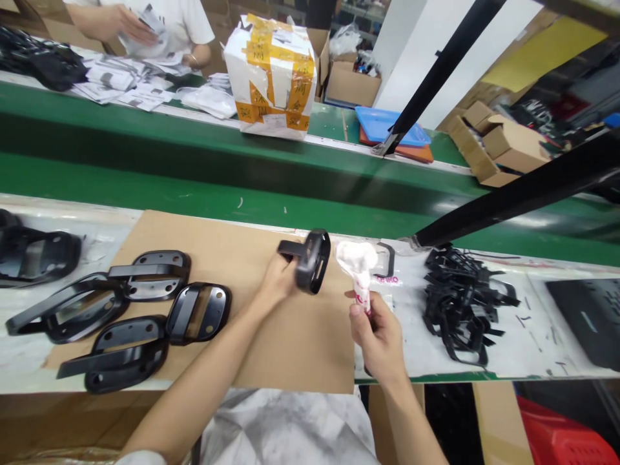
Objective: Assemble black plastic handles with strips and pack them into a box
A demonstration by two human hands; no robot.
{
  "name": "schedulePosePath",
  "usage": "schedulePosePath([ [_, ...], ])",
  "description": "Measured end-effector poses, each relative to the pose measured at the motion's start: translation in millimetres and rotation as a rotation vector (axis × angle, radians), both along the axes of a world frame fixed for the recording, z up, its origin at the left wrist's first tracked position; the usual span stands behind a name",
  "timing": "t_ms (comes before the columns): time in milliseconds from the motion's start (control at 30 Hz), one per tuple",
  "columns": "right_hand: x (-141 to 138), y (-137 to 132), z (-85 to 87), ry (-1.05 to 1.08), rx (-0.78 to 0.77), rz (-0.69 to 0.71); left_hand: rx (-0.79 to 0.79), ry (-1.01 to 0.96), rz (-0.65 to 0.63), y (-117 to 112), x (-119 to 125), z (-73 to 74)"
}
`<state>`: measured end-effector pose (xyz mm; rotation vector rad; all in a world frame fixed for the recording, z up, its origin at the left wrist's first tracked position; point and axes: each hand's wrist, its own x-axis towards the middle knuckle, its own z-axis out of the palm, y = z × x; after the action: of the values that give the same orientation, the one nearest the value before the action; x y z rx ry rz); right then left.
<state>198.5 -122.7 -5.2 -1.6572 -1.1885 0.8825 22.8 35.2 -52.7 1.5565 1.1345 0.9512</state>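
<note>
My left hand [277, 281] is closed round a black plastic frame part [310, 259], held upright over the brown cardboard sheet [232, 258]. Just to its right, my right hand [378, 336] grips a small white tube with pink print [361, 292], its top wrapped in a wad of white cloth or tissue [357, 256] close to the part's edge. Several matching black frame parts [145, 303] lie flat on the cardboard to the left.
A heap of thin black plastic strips [460, 303] lies right of my hands. Beyond runs a green conveyor [194, 161] with a taped white box [271, 74] behind it. Another person [140, 26] handles papers at the far left. Cardboard boxes [504, 145] and blue trays [387, 126] stand at the far right.
</note>
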Motion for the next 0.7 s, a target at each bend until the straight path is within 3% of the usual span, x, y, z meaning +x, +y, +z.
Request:
schedulePosePath([
  [200,25,-18,-21.9,-0.214,-0.206,0.006,0.369,0.558,-0.011,-2,3,-10.6],
  [333,25,-26,-29.4,-0.301,-0.169,0.036,0.441,0.634,-0.027,-9,11,-15.4],
  [533,18,-19,-24.7,-0.347,-0.147,0.109,0.49,0.693,-0.078,-10,14,-20.4],
  [700,19,-22,-28.5,-0.36,-0.097,0.065,0.486,0.697,-0.066,-10,15,-20.6],
])
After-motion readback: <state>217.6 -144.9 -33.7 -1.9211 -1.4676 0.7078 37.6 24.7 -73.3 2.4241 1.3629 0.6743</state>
